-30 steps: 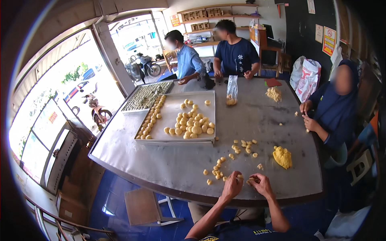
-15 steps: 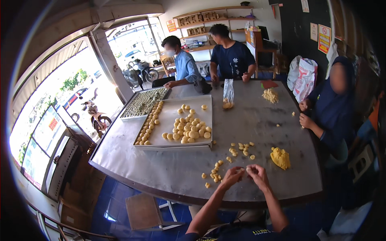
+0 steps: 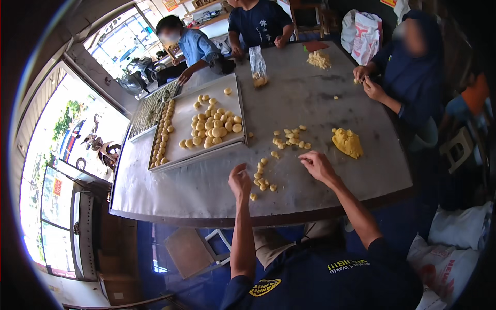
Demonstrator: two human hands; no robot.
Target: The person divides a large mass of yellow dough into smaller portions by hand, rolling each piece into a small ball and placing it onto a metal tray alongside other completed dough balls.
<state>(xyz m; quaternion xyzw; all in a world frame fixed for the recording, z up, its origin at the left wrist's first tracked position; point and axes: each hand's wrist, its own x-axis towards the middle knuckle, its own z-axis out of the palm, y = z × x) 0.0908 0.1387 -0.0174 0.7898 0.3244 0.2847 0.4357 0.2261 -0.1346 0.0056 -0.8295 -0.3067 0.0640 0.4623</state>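
My left hand is raised beside a loose line of small yellow dough pieces, its fingers smeared by motion. My right hand reaches over the metal table with fingers slightly bent and apart, just short of more dough pieces; I see nothing held in it. A large yellow dough lump lies beyond it to the right. Left of the pieces, a metal tray holds many pale round dough balls, and a second tray beside it holds rows of small greyish-green pieces.
Co-workers stand at the far side, far left and right, the right one working dough. A clear bag and crumbly pile lie on the table. Below are a stool and white sacks.
My hands, earlier pinched close together, have separated: the left moved leftward, the right forward over the table. The view has tilted, shifting the table upward in the picture.
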